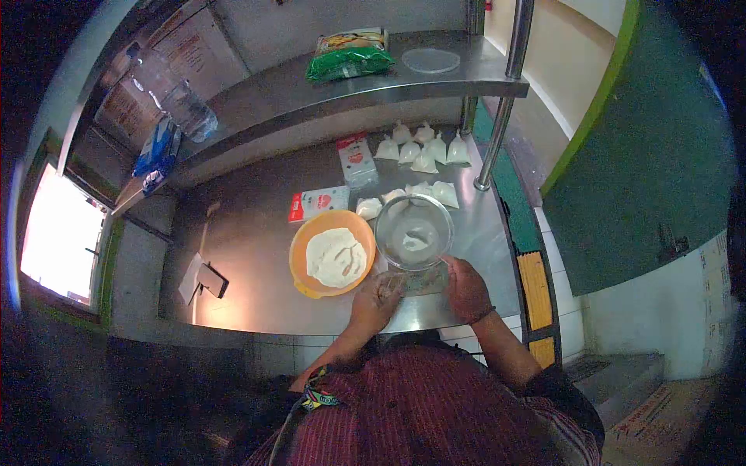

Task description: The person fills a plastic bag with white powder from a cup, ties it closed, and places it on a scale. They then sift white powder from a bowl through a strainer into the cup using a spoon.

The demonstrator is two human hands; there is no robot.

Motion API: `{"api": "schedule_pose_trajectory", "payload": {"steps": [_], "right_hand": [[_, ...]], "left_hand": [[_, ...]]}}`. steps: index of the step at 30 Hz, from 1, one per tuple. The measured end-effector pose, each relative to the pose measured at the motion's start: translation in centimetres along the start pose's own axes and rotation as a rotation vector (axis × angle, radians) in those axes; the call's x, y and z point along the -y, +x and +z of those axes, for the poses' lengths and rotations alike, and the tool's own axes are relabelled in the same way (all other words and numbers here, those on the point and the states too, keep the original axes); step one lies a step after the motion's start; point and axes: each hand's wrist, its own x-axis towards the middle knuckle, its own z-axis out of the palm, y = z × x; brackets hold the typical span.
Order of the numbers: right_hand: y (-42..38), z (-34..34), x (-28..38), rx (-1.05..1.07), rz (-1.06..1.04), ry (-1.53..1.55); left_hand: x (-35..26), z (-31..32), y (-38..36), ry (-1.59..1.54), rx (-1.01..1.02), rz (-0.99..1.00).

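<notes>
Close to the table's front edge, my left hand [378,300] has its fingers curled on what looks like a clear plastic bag [423,281]. My right hand [468,290] is closed at the other side of this see-through plastic, its thumb and forefinger together. Left of centre, an orange bowl [301,262] holds a heap of white powder [336,256], just beyond my left hand. Beyond both hands stands a clear round bowl [448,231] with a little white powder at its bottom. The plastic's exact shape is hard to make out.
Several tied bags of white powder [423,161] stand at the back right; more lie behind the clear bowl. Two red-and-white packs [318,203] lie behind the orange bowl. A phone-like object [212,280] is at left. The shelf [272,105] carries a green packet [351,56], lid and bottle.
</notes>
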Motion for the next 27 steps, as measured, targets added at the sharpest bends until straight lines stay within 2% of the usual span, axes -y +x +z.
{"api": "schedule_pose_trajectory", "payload": {"steps": [4,6,7,10,12,16,18,25,27], "right_hand": [[-0.5,0.1,-0.2,-0.023,-0.106,0.002],[-0.3,-0.1,-0.6,0.11,-0.068,-0.037],[-0.2,-0.3,-0.7,0.109,-0.068,-0.037],[0.4,-0.6,-1.0,0.03,-0.129,-0.063],[0.9,-0.4,-1.4,-0.105,-0.121,-0.048],[1.2,-0.5,-1.8,-0.136,-0.091,-0.028],[1.2,-0.3,-1.9,-0.009,-0.031,-0.04],[0.3,-1.0,0.0,0.028,-0.047,0.006],[0.4,-0.8,-0.4,0.055,-0.058,-0.021]], "left_hand": [[0.6,0.3,0.2,0.06,-0.019,0.017],[0.1,0.2,0.2,-0.049,-0.036,0.045],[0.0,0.3,0.2,-0.049,-0.036,0.046],[-0.3,0.3,0.1,-0.02,-0.052,0.046],[-1.3,-0.2,0.1,-0.082,0.01,-0.076],[0.2,0.6,0.0,-0.038,-0.042,-0.003],[0.1,0.4,0.0,-0.006,-0.035,0.055],[0.0,0.5,-0.2,-0.062,-0.057,0.057],[-1.1,0.3,-0.2,-0.07,-0.032,-0.054]]}}
